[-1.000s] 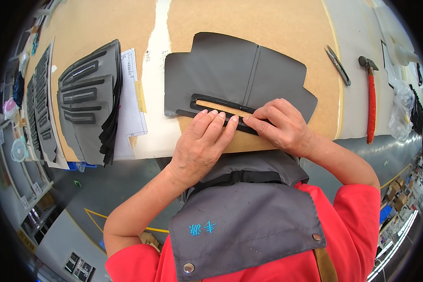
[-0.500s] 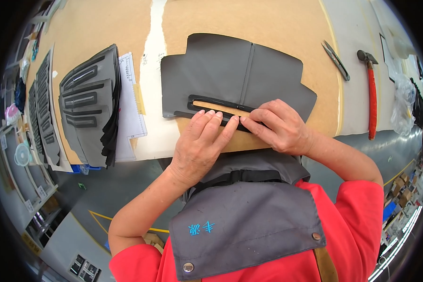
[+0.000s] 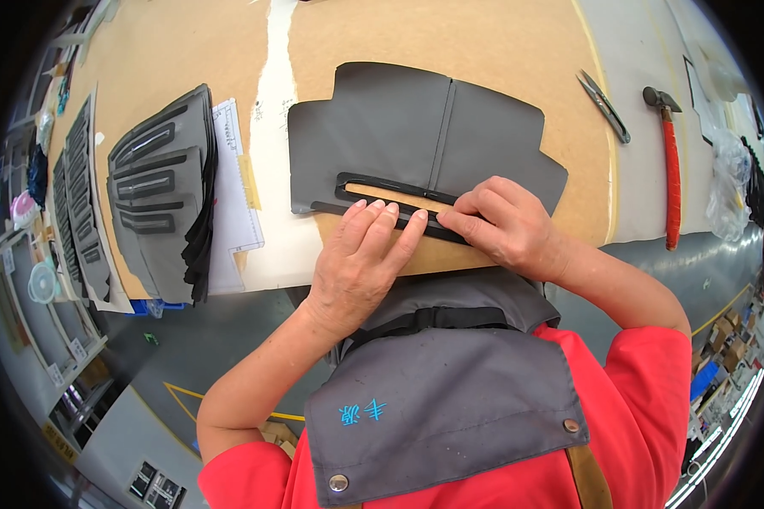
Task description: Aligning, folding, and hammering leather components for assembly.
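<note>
A dark grey leather-like panel (image 3: 399,127) with a stitched seam lies on the table. Near its front edge runs a long slot edged with a black strip (image 3: 399,187), and brown board shows through it. My left hand (image 3: 361,254) lies with fingers stretched out, the tips pressing on the strip along the slot's near side. Close beside it on the right, my right hand (image 3: 509,225) has thumb and forefinger pinched on that black edge strip at the slot's right end. The right hand covers part of the slot's end.
To the left lie a stack of grey panels with black strips (image 3: 157,187) and a white paper pattern (image 3: 238,187). Thread snips (image 3: 604,107) and a red-handled hammer (image 3: 671,170) rest at the right. The table's near edge (image 3: 289,282) runs in front of me.
The right hand's fingers have shifted slightly at the slot's right end and are drawn closer together. The left hand stays nearly in place. The panel sits slightly further left in view.
</note>
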